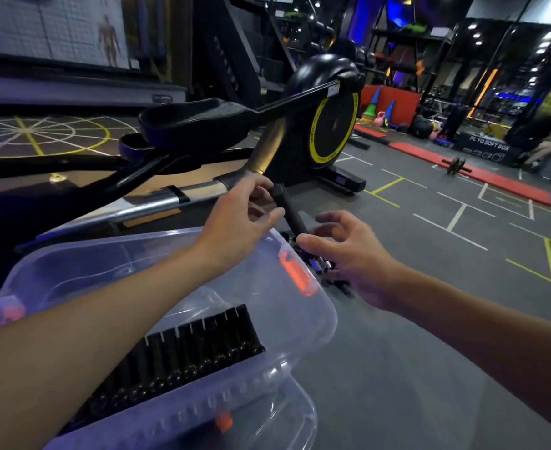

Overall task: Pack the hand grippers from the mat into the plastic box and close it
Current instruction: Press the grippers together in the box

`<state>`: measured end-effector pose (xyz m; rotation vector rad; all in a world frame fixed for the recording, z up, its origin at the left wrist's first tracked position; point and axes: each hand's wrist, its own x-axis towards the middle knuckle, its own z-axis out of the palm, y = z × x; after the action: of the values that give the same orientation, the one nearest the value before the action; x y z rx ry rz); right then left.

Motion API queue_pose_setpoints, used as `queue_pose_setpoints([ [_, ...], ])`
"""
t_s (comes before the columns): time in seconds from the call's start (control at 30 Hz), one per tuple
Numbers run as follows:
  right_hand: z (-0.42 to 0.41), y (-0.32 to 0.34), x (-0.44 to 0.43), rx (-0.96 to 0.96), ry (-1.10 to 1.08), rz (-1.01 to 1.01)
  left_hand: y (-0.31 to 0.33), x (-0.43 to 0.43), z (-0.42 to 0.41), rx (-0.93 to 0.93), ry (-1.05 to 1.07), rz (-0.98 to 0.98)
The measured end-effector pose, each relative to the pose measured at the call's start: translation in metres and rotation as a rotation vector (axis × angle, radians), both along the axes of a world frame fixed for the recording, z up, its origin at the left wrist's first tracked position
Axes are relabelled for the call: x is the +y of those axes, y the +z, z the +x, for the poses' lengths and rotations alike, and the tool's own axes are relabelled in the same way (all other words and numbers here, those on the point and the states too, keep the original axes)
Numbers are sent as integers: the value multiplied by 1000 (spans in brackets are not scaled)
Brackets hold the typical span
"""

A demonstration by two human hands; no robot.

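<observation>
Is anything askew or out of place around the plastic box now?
Only the clear lid: it lies tilted across the plastic box, not seated on its rim. The packed hand grippers stand in an even row.

Dim indoor gym, mixed colour light. Blue-violet cast from the left tints the lid [131, 264] and the rower rail [157, 203]. Ceiling spots [477, 35] top right are clipped white; an orange strip [487, 89] glows behind. Forearms lit warm from above, no hard shadows. Soft glare streaks on the lid. Left hand [235, 216] and right hand [349, 254] fairly sharp. The black gripper [292, 212] between them is underexposed, with little detail. Gripper row [202, 349] near black. Poster [72, 27] and left floor markings [40, 134] smeared by blur. Strong wide-angle bend at edges, horizon tilted. Far right background soft, noisy.
</observation>
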<state>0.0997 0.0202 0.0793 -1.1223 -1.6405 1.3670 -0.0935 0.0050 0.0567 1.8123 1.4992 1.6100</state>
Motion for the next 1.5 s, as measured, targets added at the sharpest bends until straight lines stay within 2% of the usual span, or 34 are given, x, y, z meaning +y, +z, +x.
queue_pose_setpoints([
  [0.13,-5,-7,-7,17,26,-47,-2,-5,-8,13,0,-17],
  [0.43,-7,-17,-4,-32,125,-79,-5,-2,-9,-99,-87,-68],
  [0.53,1,-25,1,-158,196,-32,-11,-1,-7,-224,-116,-116],
  [0.7,20,-44,-1,-640,236,376,-30,-1,-11,-294,-102,-270],
  [0.77,26,-55,-3,-694,240,398,-41,0,-13,-308,-66,-322],
  [1.1,26,-86,-6,-572,277,298,-85,15,2,-414,-59,-549],
  [1.4,26,-87,2,-641,317,423,-115,29,7,-212,-34,-605],
  [1.5,26,-88,4,-654,325,450,-125,32,4,-212,-1,-618],
])
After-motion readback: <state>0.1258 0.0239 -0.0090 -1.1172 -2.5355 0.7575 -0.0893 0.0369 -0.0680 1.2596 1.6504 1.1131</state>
